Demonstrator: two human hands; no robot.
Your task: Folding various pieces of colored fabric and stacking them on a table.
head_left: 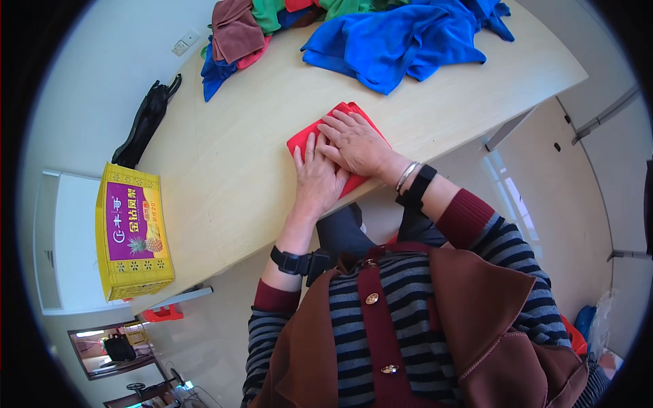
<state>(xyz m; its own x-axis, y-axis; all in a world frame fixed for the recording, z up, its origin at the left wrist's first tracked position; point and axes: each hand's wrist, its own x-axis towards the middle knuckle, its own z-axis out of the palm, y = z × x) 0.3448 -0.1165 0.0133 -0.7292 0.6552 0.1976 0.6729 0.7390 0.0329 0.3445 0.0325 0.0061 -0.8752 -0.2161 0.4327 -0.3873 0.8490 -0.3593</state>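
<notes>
A red folded cloth (299, 140) lies flat near the front edge of the pale wooden table (224, 156). My left hand (318, 178) rests flat on its left and near part, fingers stretched out. Across the middle of the cloth lies my right hand (359, 144), its fingers also extended and its thumb side overlapping the left hand's fingers. Both palms press down on the fabric, and neither hand grips it. Much of the cloth is hidden under them; its layered edge shows at the top and right.
Crumpled blue cloth (401, 47) spreads along the far side of the table. A brown cloth (235, 30) lies in a mixed pile with green, red and blue ones at the far left. A yellow carton (132, 272) and a long black object (144, 122) stand at the left edge.
</notes>
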